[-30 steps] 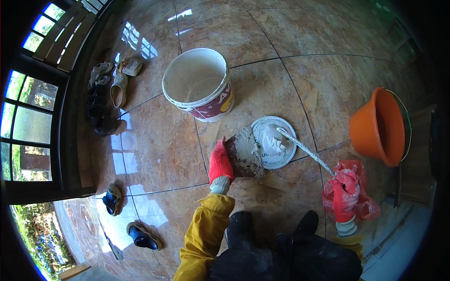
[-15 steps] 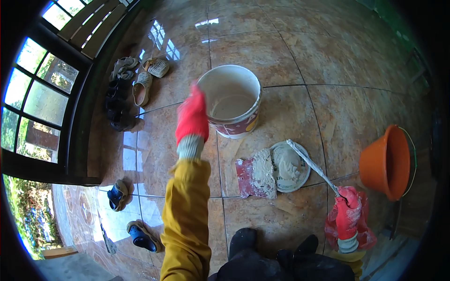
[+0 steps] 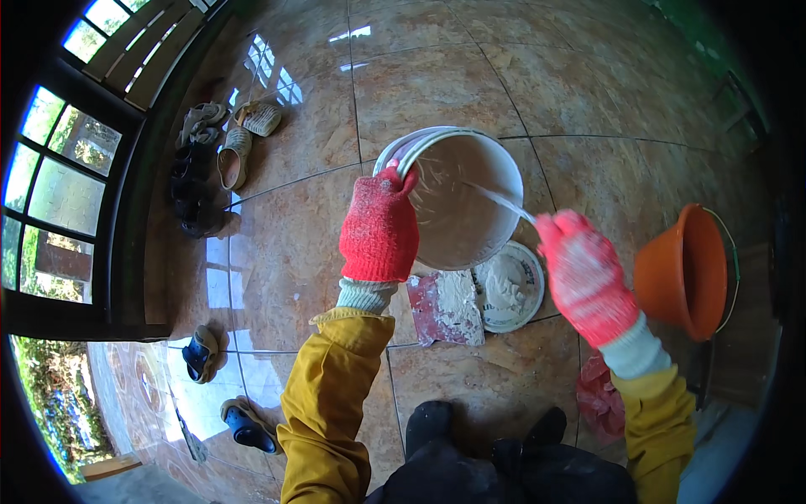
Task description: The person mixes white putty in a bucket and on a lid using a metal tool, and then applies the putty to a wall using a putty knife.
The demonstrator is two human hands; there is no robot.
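Observation:
My left hand, in a red knit glove, is closed on the left rim of a white bucket. The bucket is tilted, its mouth turned toward me, and its inside is smeared with pale residue. In my gloved right hand is a thin stick coated in white; its far end is inside the bucket. Just below the bucket lies a round white lid bearing a lump of white paste. Beside the lid is a flat dark-red piece, partly covered with the same paste.
An orange bucket with a wire handle rests on its side at right. A crumpled red plastic bag lies near my right forearm. Several shoes stand by the window at left, and two dark clogs sit nearer. The floor is glossy tile.
My left hand has taken hold of the bucket's rim, and the bucket is tilted and shifted right. My right hand has moved up from the red bag, bringing the stick into the bucket.

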